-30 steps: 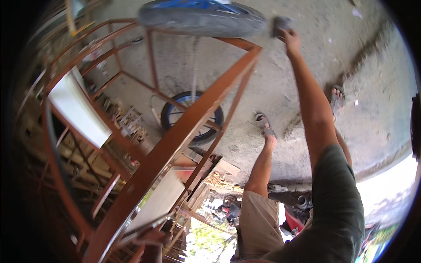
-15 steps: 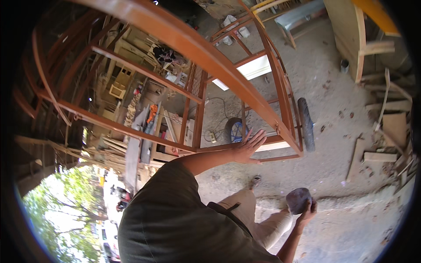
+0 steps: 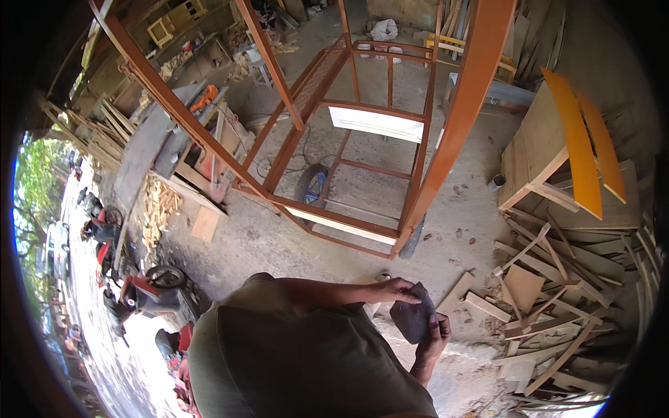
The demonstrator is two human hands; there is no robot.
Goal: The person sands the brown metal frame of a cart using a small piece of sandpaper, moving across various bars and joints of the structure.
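- Half a second back the left hand was braced on the orange frame's lower rail and the right hand held the pad low by itself; now both hands have come together in front of the chest, on the pad.
- Orange-painted metal frame (image 3: 390, 139) stands on the concrete floor (image 3: 279, 244), mesh panel at its far end, wet-looking paint; a wheel (image 3: 311, 187) lies inside it.
- Heap of wood offcuts (image 3: 550, 306) sprawls on the right, just beside the hands; a yellow-edged wooden piece (image 3: 557, 153) sits behind it.
- Parked motorbikes (image 3: 143, 289) crowd the left edge.
- Dark grey sanding pad (image 3: 412, 317), held in the air near the chest, well apart from the frame.
- Right hand (image 3: 433, 336) is wrapped around the pad's lower edge, gripping it.
- Left hand (image 3: 397, 291) pinches its top corner, fingers narrow.
- Risk, as I judge it: the offcuts underfoot could trip a step, and a sleeve brushing the frame could smear its paint.
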